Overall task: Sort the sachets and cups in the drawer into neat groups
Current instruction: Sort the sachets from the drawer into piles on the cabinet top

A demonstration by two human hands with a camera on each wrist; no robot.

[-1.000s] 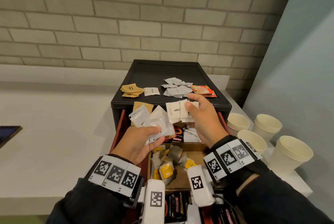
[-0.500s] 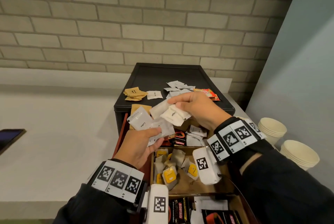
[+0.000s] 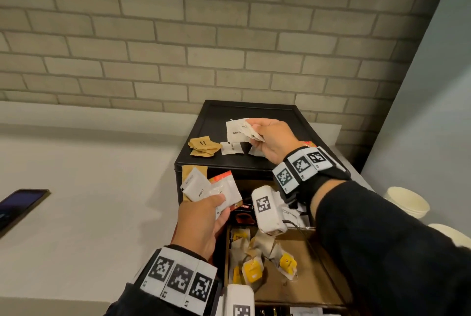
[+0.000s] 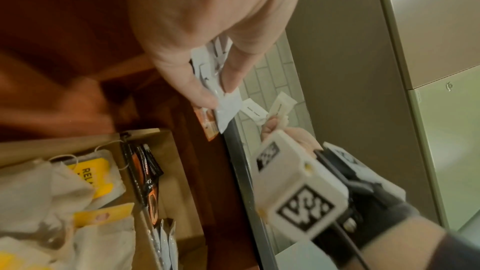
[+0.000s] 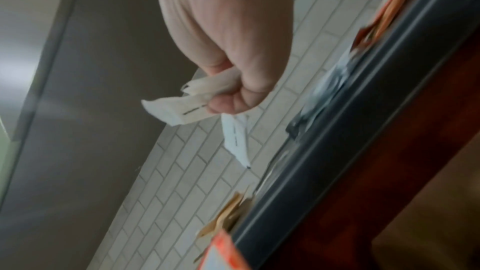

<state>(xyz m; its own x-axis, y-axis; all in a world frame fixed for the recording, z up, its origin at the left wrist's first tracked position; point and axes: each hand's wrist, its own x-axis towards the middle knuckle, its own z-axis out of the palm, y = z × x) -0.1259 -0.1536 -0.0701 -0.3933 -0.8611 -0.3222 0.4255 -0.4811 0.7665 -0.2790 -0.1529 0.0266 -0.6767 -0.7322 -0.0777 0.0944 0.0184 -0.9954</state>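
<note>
Sachets (image 3: 238, 131) between right fingers (image 3: 251, 129)

1. Black cabinet top (image 3: 254, 112).
2. Tan sachets (image 3: 204, 147) and white sachets (image 3: 235, 131).
3. Yellow-tagged tea bags (image 3: 251, 268).
4. Cream cups (image 3: 407, 201).
5. Black-and-white checkered wristbands (image 3: 178, 277).
6. Grey brick wall (image 3: 229, 35).

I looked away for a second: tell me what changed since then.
The right hand carried its white sachets away from the left hand, up over the black cabinet top. The left hand still holds its fan of sachets above the open drawer; the brown pile stayed.
</note>
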